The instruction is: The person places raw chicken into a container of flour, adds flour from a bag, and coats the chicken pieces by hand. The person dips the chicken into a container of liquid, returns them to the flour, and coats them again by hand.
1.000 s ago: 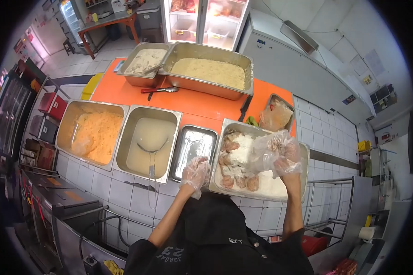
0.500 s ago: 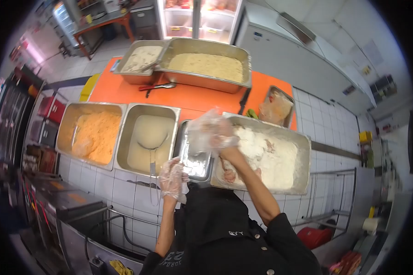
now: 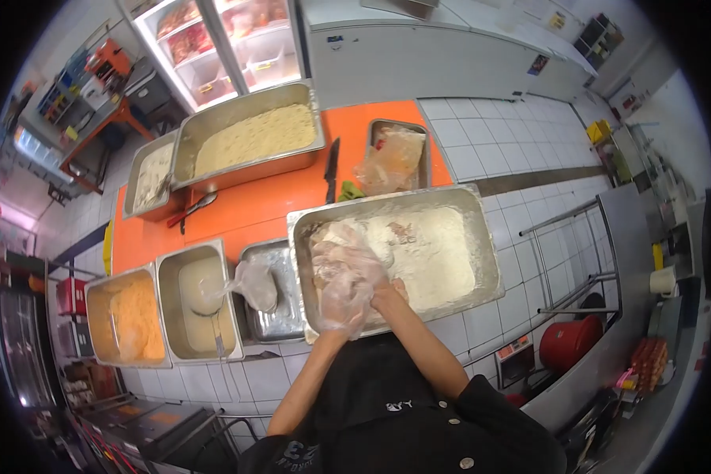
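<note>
My gloved left hand [image 3: 344,305] and my right hand [image 3: 375,276], also in clear plastic, are together over the left side of a steel pan [image 3: 494,261] of white flour [image 3: 434,249]. They overlap, and blur and loose plastic hide how the fingers lie. Flour-coated pieces that look like raw chicken [image 3: 403,231] lie in the pan; what is under my hands is hidden. Left of the pan, a clear plastic bag [image 3: 254,286] with whitish contents rests in a shallow steel tray [image 3: 283,324], apart from both hands.
Farther left stand a pan of pale liquid [image 3: 189,272] with a wire strainer [image 3: 207,304] and a pan of orange crumbs [image 3: 138,316]. On the orange table [image 3: 249,213] are a large pan of pale mixture [image 3: 253,138], red-handled tongs [image 3: 191,209], a knife [image 3: 332,170] and a tray of bagged food [image 3: 395,162].
The plastic bag has left my right hand and lies in the shallow tray. My left hand has moved right from near the strainer to join my right hand in the flour pan. The view has turned.
</note>
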`<state>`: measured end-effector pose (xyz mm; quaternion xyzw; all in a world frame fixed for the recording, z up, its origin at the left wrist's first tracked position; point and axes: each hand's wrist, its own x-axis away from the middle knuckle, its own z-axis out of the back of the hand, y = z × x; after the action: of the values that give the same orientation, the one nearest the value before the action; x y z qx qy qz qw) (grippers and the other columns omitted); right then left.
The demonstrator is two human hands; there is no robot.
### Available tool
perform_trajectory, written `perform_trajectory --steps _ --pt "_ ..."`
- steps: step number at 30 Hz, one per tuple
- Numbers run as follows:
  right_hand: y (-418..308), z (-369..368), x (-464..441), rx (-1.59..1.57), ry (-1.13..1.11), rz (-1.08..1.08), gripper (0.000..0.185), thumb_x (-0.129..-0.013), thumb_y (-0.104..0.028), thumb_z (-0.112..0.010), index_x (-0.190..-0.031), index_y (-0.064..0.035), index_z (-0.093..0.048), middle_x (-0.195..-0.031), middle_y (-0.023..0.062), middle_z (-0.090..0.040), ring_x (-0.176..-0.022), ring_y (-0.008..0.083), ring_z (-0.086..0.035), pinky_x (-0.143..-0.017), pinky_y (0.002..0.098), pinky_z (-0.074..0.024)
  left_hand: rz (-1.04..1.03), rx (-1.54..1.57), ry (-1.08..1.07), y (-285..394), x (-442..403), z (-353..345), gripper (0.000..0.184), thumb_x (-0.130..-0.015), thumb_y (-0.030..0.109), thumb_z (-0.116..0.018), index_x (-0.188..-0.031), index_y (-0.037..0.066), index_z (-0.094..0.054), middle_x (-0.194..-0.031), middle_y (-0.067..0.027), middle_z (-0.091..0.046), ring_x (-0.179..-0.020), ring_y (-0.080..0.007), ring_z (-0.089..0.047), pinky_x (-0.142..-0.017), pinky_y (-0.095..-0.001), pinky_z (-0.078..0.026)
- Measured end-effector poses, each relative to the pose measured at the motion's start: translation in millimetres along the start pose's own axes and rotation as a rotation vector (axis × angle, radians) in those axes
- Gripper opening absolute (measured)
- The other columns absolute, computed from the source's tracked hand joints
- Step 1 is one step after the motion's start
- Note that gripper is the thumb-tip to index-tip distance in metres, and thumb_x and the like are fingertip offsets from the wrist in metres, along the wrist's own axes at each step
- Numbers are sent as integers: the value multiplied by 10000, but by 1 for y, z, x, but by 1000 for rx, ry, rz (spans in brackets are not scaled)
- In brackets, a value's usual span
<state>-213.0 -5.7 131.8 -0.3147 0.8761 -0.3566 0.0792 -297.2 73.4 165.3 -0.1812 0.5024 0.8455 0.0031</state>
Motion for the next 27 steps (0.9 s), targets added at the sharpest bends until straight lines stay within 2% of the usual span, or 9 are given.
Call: perform_trajectory --steps 6,7,9,12,15,17,22,23,27 --pt "-29 187 62 -318 262 -60 554 -943 -401 -470 -1362 -46 -400 -1258 204 -514 -1167 315 -503 -950 450 -448 -119 187 -572 0 -21 -124 204 -795 232 -638 -931 81 -635 -855 -138 -647 -775 -290 -621 -695 -370 -480" --pt "-44 195 80 -100 376 86 571 -940 -437 -453 -1362 -54 -405 -1245 190 -525 -1165 317 -498 -965 444 -435 -8 102 -779 8 -40 -133 245 -807 271 -616 -958 79 -629 -880 -163 -632 -819 -327 -607 -722 -408 -474" --pt "-26 304 89 1825 428 -287 584 -940 -436 -419 -1367 -39 -398 -1238 184 -536 -1132 354 -512 -971 438 -424 -137 -137 -981 -9 -77 -167 287 -805 323 -604 -967 86 -626 -911 -189 -620 -866 -354 -603 -750 -451 -471" --pt "-92 222 103 1620 565 -665 591 -937 -403 -385 -1384 -17 -363 -1304 216 -492 -1194 390 -468 -1011 428 -382 -461 -326 -915 -53 -123 -242 325 -799 360 -612 -989 97 -622 -972 -177 -617 -917 -348 -596 -773 -435 -478" --pt "-33 210 117 1882 816 -432 593 -941 -373 -358 -1398 3 -323 -1368 252 -418 -1244 421 -417 -1047 443 -334 -664 -603 -993 -83 -143 -285 350 -785 354 -635 -1040 115 -615 -1066 -154 -602 -1017 -321 -573 -818 -412 -478" --pt "-33 201 115 1681 794 -517 579 -944 -352 -363 -1402 0 -316 -1386 258 -394 -1263 427 -395 -1063 439 -313 -877 -610 -740 -75 -130 -269 388 -748 334 -678 -1071 130 -610 -1066 -141 -615 -1031 -282 -585 -850 -387 -478" --pt "30 235 66 1649 318 -804 525 -962 -291 -381 -1413 -29 -315 -1348 205 -460 -1209 351 -470 -1038 389 -356 -571 -826 -1133 -115 -135 -240 301 -797 364 -604 -951 113 -666 -952 -140 -660 -930 -285 -634 -804 -404 -499" --pt "71 251 58 1194 459 -577 505 -967 -285 -391 -1405 -41 -334 -1297 160 -499 -1142 289 -504 -990 360 -397 -436 -976 -1432 -125 -136 -238 344 -855 415 -524 -938 113 -665 -959 -159 -658 -921 -318 -631 -790 -435 -498" --pt "106 255 45 150 690 -189 337 -928 -285 -488 -1118 -19 -572 -1022 111 -619 -864 217 -566 -814 336 -468 -135 -923 -1165 -97 -152 -179 421 -832 491 -519 -865 98 -668 -876 -154 -666 -840 -336 -640 -735 -431 -509"
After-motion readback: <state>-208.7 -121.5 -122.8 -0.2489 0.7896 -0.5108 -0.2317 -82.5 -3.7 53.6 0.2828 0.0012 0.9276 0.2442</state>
